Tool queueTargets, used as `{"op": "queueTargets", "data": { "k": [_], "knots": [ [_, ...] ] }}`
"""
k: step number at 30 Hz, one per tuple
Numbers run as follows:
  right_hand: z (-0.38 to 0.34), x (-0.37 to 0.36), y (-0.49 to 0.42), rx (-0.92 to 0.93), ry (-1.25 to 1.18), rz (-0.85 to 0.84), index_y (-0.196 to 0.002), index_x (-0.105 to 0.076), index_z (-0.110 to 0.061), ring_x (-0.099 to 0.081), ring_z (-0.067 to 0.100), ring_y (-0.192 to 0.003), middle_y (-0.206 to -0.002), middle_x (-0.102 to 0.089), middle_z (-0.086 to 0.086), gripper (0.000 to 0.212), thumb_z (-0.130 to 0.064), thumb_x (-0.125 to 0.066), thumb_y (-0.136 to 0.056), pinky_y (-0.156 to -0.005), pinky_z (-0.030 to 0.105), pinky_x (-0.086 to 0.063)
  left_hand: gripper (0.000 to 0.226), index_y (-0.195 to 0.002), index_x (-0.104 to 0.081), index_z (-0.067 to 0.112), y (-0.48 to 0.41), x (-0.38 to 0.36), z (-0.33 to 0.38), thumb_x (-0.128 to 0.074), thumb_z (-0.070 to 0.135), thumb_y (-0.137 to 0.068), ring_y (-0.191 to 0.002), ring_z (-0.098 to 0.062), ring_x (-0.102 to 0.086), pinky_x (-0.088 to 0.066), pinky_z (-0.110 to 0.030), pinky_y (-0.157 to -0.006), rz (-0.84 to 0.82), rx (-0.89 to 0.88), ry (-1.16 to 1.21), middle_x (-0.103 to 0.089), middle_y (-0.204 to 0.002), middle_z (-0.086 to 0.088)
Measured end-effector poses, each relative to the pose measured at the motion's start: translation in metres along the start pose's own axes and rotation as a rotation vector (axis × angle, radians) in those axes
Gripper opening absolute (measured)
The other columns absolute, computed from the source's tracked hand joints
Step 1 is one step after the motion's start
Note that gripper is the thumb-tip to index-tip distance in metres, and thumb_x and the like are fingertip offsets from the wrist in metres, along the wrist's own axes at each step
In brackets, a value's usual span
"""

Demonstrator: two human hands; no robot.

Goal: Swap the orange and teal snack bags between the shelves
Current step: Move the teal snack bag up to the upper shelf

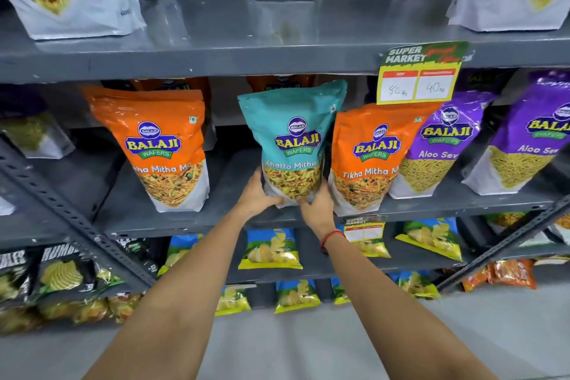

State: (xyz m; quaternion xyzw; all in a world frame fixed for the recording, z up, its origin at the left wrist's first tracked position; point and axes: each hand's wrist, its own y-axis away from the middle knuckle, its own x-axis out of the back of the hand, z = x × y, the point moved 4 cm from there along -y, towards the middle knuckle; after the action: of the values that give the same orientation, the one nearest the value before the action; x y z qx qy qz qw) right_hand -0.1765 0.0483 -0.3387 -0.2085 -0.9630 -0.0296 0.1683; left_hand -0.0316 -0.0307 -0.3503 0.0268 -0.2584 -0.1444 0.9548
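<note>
Bright, even overhead light; soft glare on the grey upper shelf [234,25]; wide-angle bending at the edges; corners slightly blurred.

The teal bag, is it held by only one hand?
No, both hands grip the teal bag at its bottom: the left hand and the right hand.

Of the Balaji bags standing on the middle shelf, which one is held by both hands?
The teal bag, the only teal one, between two orange bags. The left hand and right hand grip its bottom; the others are untouched.
</note>
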Motion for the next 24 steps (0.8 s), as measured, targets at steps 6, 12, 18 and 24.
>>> {"op": "queueTargets", "data": {
  "k": [6, 12, 18, 24],
  "knots": [
    [0.003, -0.004, -0.006, -0.034, -0.023, 0.025, -0.132, -0.037, -0.001, -0.045, 0.034, -0.129, -0.137, -0.050, 0.019, 0.056, 0.001, -0.061, -0.081, -0.106, 0.037, -0.038, 0.084, -0.133, -0.041, 0.011, -0.003, -0.001, 0.003, -0.085, 0.018, -0.062, -0.127, -0.027, -0.046, -0.040, -0.044, -0.106, 0.049, -0.016, 0.058, -0.052, -0.136, -0.011],
    [0.000, -0.010, 0.016, -0.039, -0.032, 0.017, -0.131, -0.042, -0.005, -0.053, 0.030, -0.120, -0.128, -0.059, 0.015, 0.052, -0.006, -0.063, -0.083, -0.100, 0.036, -0.043, 0.073, -0.127, -0.046, 0.007, 0.025, 0.018, 0.003, -0.084, 0.016, -0.065, -0.122, -0.025, -0.050, -0.043, -0.033, -0.097, 0.118, -0.057, 0.070, -0.056, -0.132, -0.013],
    [-0.011, -0.010, 0.068, 0.071, -0.106, -0.001, -0.126, -0.050, -0.010, -0.061, -0.001, -0.094, -0.111, -0.066, 0.003, 0.048, -0.010, -0.067, -0.081, -0.090, 0.028, -0.054, 0.075, -0.132, -0.044, 0.008, 0.087, 0.048, 0.014, -0.082, 0.016, -0.068, -0.118, -0.015, -0.050, -0.042, -0.031, -0.097, 0.137, -0.162, 0.035, -0.056, -0.134, -0.011],
    [-0.058, 0.005, 0.127, 0.221, -0.162, 0.078, -0.126, -0.054, -0.019, -0.067, 0.008, -0.099, -0.110, -0.071, -0.002, 0.052, -0.016, -0.072, -0.078, -0.087, 0.033, -0.057, 0.076, -0.129, -0.045, 0.021, 0.159, 0.084, 0.043, -0.083, 0.022, -0.063, -0.121, -0.015, -0.052, -0.042, -0.038, -0.105, 0.176, -0.265, 0.137, -0.054, -0.127, 0.010]
  ]
}}
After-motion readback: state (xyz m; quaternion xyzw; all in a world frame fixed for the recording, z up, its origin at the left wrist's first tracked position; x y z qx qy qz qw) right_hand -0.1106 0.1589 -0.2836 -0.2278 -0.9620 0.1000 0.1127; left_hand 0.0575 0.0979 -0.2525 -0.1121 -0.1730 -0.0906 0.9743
